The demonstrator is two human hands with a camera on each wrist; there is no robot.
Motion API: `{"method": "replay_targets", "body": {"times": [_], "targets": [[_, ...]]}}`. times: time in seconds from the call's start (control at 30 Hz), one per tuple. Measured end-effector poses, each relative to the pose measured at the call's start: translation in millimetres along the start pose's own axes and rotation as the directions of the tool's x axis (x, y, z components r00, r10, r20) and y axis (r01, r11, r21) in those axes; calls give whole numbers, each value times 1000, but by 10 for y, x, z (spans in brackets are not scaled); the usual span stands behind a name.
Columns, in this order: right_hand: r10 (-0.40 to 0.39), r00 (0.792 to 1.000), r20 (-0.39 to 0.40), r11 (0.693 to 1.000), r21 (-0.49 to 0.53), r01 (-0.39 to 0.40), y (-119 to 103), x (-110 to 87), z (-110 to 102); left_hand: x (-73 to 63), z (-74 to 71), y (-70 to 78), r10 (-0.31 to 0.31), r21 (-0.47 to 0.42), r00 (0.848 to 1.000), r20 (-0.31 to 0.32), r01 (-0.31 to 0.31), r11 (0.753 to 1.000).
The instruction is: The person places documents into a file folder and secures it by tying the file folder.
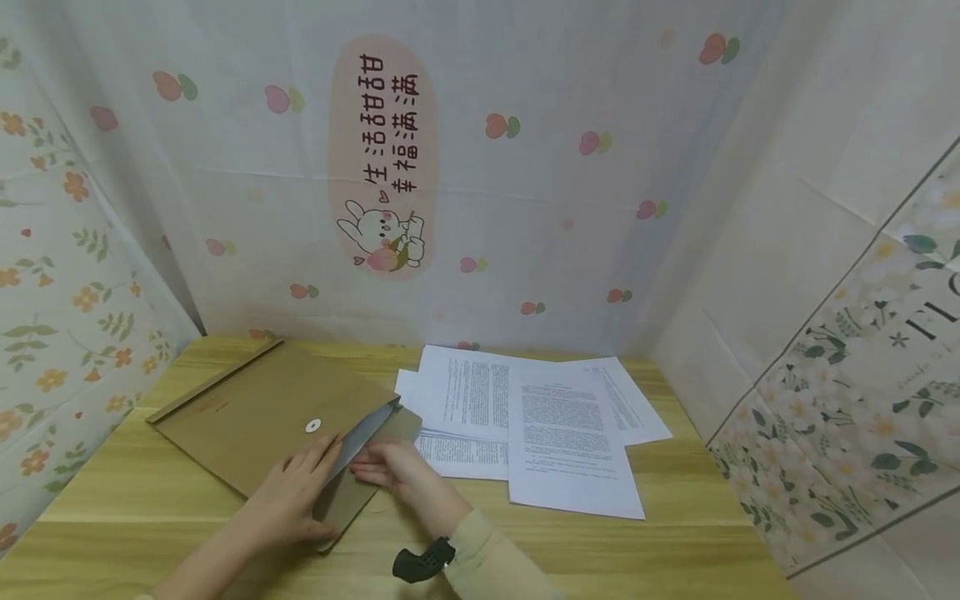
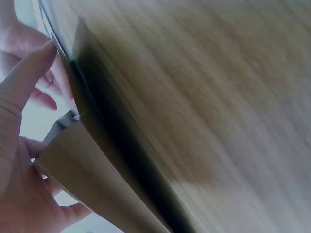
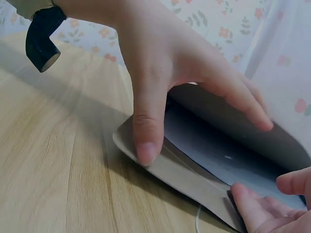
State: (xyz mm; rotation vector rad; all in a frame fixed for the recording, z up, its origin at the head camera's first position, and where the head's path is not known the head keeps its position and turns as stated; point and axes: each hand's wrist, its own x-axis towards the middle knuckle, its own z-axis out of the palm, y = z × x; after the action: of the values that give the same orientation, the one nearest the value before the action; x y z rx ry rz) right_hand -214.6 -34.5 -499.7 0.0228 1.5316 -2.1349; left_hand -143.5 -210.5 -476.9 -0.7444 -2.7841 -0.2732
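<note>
Brown card makes up the large flat envelope (image 1: 262, 408) with a button closure, lying at 8 o'clock from the centre of the head view on a yellow wood-grain table (image 1: 690, 550). Its mouth gapes towards 4 o'clock, the tan card flap (image 3: 182, 172) folded out and a bluish-grey interior (image 3: 209, 141) showing. A small round white button (image 1: 312, 426) sits on the upper panel, near the mouth. At 3 o'clock from the envelope, well within reach, lie overlapping white printed sheets (image 1: 573, 450).

The bare left hand (image 1: 288, 496), at the envelope's 5 o'clock, spans the mouth: its thumb presses the flap, its extended fingers rest on the upper panel. The bare right hand (image 1: 405, 471), at 4 o'clock, has loosely bent fingers at the mouth, with the thumb apart from them; nothing is visibly clasped there, though whether the tips touch something inside I cannot tell.

The step seems to be working at this mouth. To do it well, the left thumb should pin the flap lightly, without creasing it, while the upper panel is raised evenly; the right fingers are best slid flat along the inside, clear of the thin white string (image 3: 198, 221) below the flap's edge
</note>
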Motion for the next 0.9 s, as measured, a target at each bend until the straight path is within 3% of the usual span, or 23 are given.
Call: {"method": "replay_targets", "body": {"times": [0.3,0.57,0.9], "targets": [[-46,999,0,996,-78,46,-79,-135,-255,9,-90,-10,-15,-49,999,36,17,999],[-94,996,-6,981,-168,92,-269,-300,-556,115,-73,33,34,-73,999,39,-31,997],[-151,982,-114,960,-255,118,-553,-575,-1020,320,-22,159,2,-219,1000,21,3,976]]}}
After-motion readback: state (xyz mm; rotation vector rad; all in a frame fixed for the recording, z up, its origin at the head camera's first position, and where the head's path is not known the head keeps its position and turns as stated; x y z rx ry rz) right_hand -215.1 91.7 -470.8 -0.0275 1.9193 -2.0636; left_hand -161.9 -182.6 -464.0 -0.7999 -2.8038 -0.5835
